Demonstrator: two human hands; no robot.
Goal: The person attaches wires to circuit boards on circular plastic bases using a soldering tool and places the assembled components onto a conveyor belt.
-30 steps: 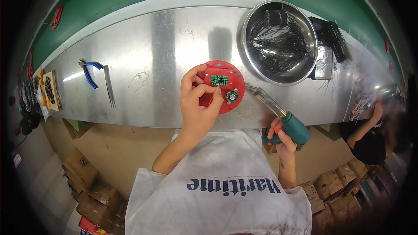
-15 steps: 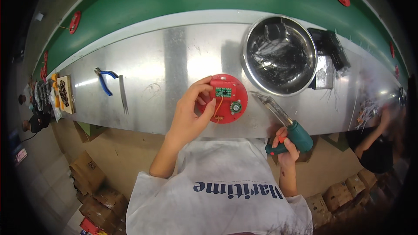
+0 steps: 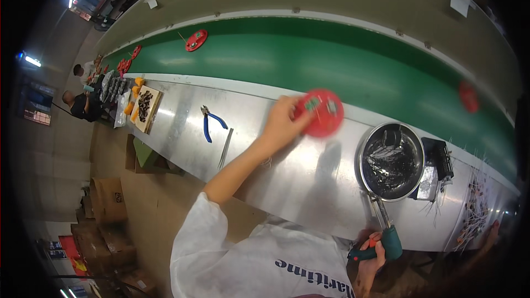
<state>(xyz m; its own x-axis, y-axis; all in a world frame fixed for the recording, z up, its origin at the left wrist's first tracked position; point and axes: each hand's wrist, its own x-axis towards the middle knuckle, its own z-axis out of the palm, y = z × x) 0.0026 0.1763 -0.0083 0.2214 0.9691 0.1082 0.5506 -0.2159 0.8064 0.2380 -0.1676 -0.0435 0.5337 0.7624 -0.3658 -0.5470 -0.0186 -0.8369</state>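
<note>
My left hand point(image 3: 280, 122) is stretched out past the table's far side and grips the left edge of a round red plastic disc point(image 3: 327, 124). A small green circuit board point(image 3: 311, 104) and a round part sit on the disc, which is smeared by motion. It hangs at the edge of the green conveyor belt point(image 3: 265, 55). My right hand point(image 3: 371, 251) is wrapped round the handle of a teal hot glue gun point(image 3: 392, 243) with a red trigger. The gun's long metal nose points up toward a steel bowl point(image 3: 361, 160) streaked with stringy residue.
Blue-handled cutters point(image 3: 207, 127) and metal tweezers point(image 3: 225, 149) lie on the steel table point(image 3: 182, 116). Black boxes point(image 3: 437, 157) stand right of the bowl, with loose wires point(image 3: 476, 209) beyond. Other red discs point(image 3: 196, 40) ride on the belt. People point(image 3: 83, 105) sit far left.
My left hand has carried the red disc up and away from me, from over the table to the belt's edge. The view has turned left. My right hand still holds the glue gun.
</note>
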